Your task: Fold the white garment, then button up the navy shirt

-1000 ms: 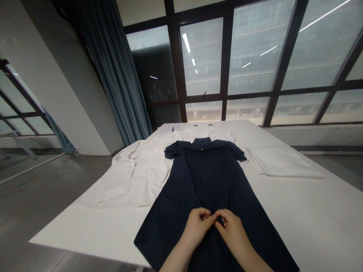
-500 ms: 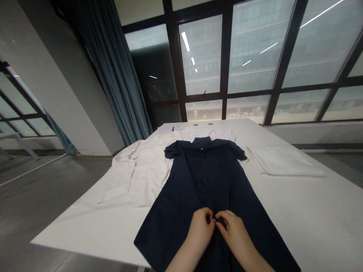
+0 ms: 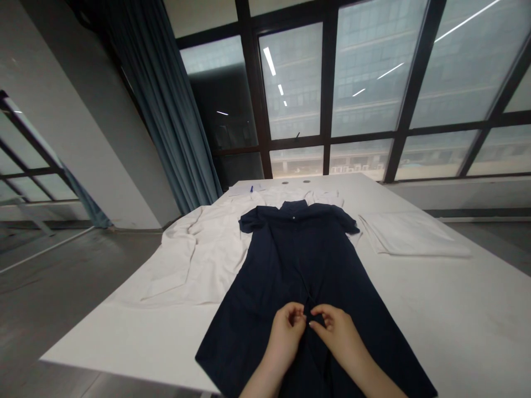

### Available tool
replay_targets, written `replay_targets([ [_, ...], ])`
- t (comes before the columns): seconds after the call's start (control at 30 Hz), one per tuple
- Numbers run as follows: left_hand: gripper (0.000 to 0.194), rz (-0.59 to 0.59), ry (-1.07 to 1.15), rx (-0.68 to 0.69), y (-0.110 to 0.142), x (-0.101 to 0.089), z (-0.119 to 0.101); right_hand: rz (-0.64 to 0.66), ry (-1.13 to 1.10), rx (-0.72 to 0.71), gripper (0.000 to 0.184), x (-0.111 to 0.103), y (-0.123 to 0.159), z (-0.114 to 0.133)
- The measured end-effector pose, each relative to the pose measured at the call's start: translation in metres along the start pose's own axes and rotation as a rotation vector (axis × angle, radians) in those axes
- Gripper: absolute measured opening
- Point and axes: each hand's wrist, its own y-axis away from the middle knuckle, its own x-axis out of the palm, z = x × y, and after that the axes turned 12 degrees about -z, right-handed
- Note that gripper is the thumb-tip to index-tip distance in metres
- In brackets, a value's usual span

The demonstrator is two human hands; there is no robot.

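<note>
A navy short-sleeved shirt dress [image 3: 332, 260] lies face up on the white table, its collar toward the far end and its hem toward me. A small pale button shows below the collar. Over the lower front opening, my left hand [image 3: 287, 330] is closed in a pinch on the edge of the fabric. My right hand [image 3: 338, 331] faces it just to the right, thumb and forefinger bent round the other edge of the opening. The small spot between the fingertips is partly hidden, so any button there cannot be made out.
White garments [image 3: 207, 249] lie spread left of and behind the dress. A folded white cloth [image 3: 415, 235] rests on the right. Paper with a blue pen [image 3: 251, 189] is at the far end of the table [image 3: 124, 337]. A blue curtain [image 3: 166, 110] and windows stand beyond.
Both hands have shifted slightly left, and the fingertips have drawn a little apart. The opening's edge is lifted a bit more between them. The dress otherwise lies as before.
</note>
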Motion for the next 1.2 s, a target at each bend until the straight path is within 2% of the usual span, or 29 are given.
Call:
replay_targets([
  [0.27, 0.019, -0.021, 0.183, -0.05, 0.001, 0.004, 0.003, -0.017, -0.129, 0.05, 0.016, 0.008, 0.0, -0.009],
  [0.5, 0.014, -0.044, 0.18, 0.094, 0.008, 0.005, -0.007, 0.001, -0.269, 0.077, 0.014, -0.001, 0.002, 0.005],
  [0.63, 0.014, -0.062, 0.113, 0.162, 0.011, 0.005, -0.007, 0.01, -0.358, 0.11, 0.011, -0.004, 0.002, 0.011],
  [0.83, 0.003, -0.181, -0.121, 0.212, 0.015, 0.007, -0.011, -0.006, -0.362, 0.09, 0.013, -0.001, 0.004, 0.005],
  [1.03, 0.004, -0.17, -0.237, 0.239, 0.009, 0.003, -0.009, -0.022, -0.346, 0.084, 0.015, -0.001, 0.003, 0.002],
  [1.2, 0.013, -0.105, -0.22, 0.308, 0.013, 0.0, -0.016, 0.002, -0.457, 0.115, 0.014, -0.003, 0.001, 0.001],
])
